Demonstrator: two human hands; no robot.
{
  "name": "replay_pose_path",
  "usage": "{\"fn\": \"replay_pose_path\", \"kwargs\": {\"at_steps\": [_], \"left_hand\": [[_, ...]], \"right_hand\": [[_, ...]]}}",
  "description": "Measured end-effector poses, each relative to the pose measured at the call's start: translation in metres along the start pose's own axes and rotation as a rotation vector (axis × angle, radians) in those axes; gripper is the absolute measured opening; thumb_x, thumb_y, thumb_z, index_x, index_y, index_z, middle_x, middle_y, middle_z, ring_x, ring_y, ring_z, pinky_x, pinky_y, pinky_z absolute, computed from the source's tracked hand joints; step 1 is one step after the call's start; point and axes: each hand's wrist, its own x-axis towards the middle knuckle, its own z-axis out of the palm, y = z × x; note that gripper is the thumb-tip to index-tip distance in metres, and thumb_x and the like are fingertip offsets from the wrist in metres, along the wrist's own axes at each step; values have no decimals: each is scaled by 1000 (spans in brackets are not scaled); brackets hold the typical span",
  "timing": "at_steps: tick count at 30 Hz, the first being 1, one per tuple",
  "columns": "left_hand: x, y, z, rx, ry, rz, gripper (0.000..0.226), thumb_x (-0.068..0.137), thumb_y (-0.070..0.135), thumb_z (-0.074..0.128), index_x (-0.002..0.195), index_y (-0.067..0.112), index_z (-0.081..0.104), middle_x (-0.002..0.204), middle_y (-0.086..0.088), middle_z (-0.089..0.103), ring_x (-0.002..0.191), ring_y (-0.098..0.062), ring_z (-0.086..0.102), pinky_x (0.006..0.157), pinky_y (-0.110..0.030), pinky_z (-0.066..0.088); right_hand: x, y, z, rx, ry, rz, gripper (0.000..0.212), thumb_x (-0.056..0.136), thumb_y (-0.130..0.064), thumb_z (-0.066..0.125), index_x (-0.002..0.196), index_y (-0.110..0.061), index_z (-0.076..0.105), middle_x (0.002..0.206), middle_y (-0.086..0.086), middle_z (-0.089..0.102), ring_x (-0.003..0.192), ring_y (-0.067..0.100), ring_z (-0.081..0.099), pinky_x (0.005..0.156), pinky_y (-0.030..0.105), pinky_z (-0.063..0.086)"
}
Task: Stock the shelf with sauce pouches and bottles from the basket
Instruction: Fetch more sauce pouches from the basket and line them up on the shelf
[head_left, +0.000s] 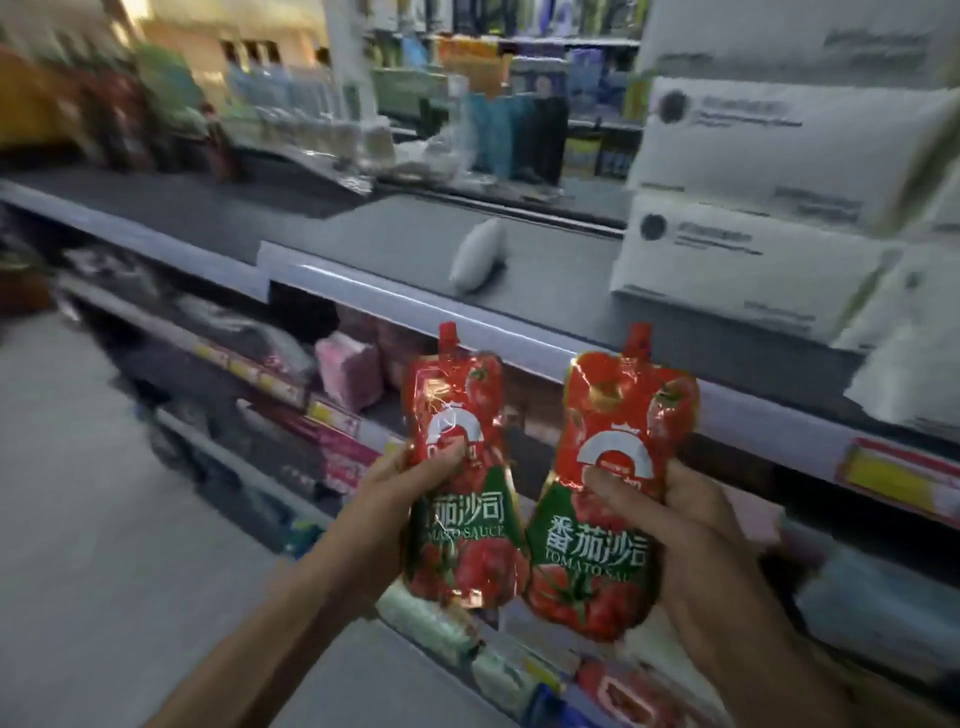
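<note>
Shop shelving ran along the aisle in front of you, and the grey top shelf (389, 228) showed a bare stretch at 12 o'clock from your hands. Your left hand (410, 488) gripped the left pouch (460, 415) with the thumb across its front. Your right hand (691, 519) gripped the right pouch (618, 415) the same way. Both tomato sauce pouches stood upright, spouts up, just beside each other with their lower corners apparently touching. They were in front of the shelf lip and not yet on it. The basket was out of view.

Placing looked like the step in hand. It probably paid to lift both pouches clear of the lip first, then set 1 down at a time on its flat base, label facing you. Soft pouches likely slump, so each needed a neighbour to lean on. The white sachet (478, 254) lying at 12 o'clock and the stacked white packs (769, 156) at 2 o'clock limited the room, so the gap at 11 o'clock seemed safest.
</note>
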Motion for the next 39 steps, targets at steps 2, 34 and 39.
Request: {"fn": "replay_pose_path", "kwargs": {"at_steps": [2,34,39], "left_hand": [[6,20,-43,-50,73,48,31,90,21,69,116,6,70,104,-18,78,87,-30,77,70,-38,63],[216,302,-553,-72,544,411,54,75,26,81,125,15,62,109,-8,79,97,-30,78,80,-44,61],[272,349,-650,-86,453,419,46,81,19,78,125,13,66,111,-10,79,97,-29,78,81,-45,62]], "right_hand": [[24,7,47,-4,-52,-7,22,80,-16,76,102,-13,78,102,13,79,94,34,77,79,43,60],[372,78,652,-12,-292,-180,9,84,-25,83,86,-21,75,83,-4,80,78,16,78,77,40,62],[433,86,740,-32,-130,-261,10,83,-20,84,90,-17,77,85,0,80,80,20,78,76,43,64]]}}
